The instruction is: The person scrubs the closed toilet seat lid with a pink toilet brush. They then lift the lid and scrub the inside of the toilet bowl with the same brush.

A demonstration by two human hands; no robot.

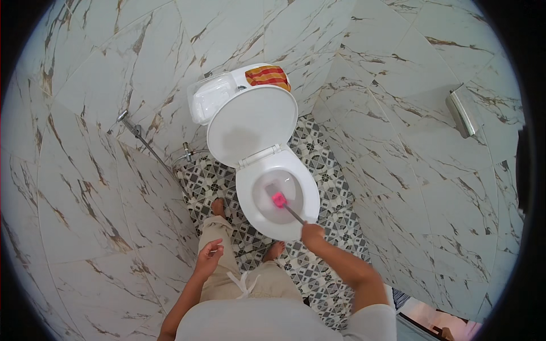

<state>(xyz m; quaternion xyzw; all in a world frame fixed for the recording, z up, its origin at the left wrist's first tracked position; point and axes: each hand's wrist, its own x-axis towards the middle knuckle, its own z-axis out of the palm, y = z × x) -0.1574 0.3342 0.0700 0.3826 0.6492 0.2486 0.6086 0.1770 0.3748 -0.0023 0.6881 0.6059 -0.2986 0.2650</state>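
My right hand (pixel 312 235) is closed around the grey handle of a toilet brush (pixel 279 199), just past the front rim of the white toilet (pixel 248 209). The brush's pink head is down inside the bowl, near its middle. Behind the bowl the white lid (pixel 254 123) stands raised. My left hand (pixel 210 254) hangs over my left thigh with its fingers loosely curled and holds nothing.
On the cistern lie a clear plastic tray (pixel 211 97) and a red and orange striped cloth (pixel 268 77). A hand-held bidet sprayer (pixel 123 116) hangs on the left wall by a valve (pixel 187 152). A metal paper holder (pixel 460 113) is on the right wall. Patterned tiles (pixel 332 251) cover the floor.
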